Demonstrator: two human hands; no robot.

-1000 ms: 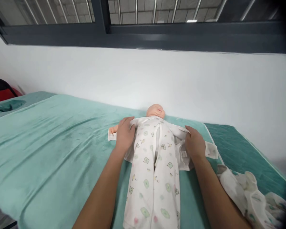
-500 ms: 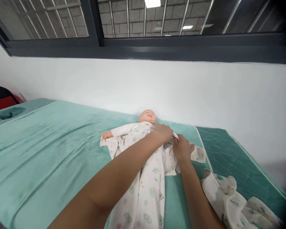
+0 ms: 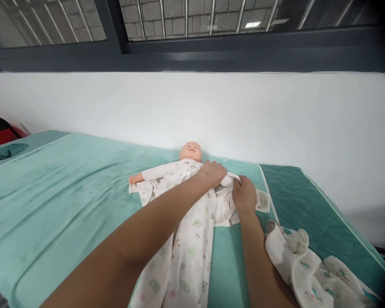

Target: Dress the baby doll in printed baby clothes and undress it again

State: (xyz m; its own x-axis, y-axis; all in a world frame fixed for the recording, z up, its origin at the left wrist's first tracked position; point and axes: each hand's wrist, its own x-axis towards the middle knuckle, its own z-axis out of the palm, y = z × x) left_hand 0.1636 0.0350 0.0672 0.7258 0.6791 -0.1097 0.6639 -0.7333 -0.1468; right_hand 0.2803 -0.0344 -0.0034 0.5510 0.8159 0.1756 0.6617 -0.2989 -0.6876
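A baby doll (image 3: 191, 152) lies on its back, head toward the wall, in a white printed baby garment (image 3: 192, 222). Its arm on the left side stretches out, with the hand showing past a white sleeve. My left hand (image 3: 213, 173) reaches across the doll's chest and is closed at the shoulder on the right side, on the garment's cloth; its fingertips are partly hidden. A strip of white cloth runs from there to my right hand (image 3: 244, 194), which pinches its edge between thumb and fingers. The doll's other arm is hidden.
A crumpled white printed cloth (image 3: 311, 265) lies at the lower right, beside my right forearm. Light green bedding (image 3: 67, 192) spreads to the left, and a darker green quilted cover (image 3: 295, 192) to the right. Behind stand a white wall (image 3: 147, 107) and a barred window.
My hands are slightly farther apart, and more white cloth shows between them. The camera view has shifted a little. The doll and the crumpled cloth lie as before.
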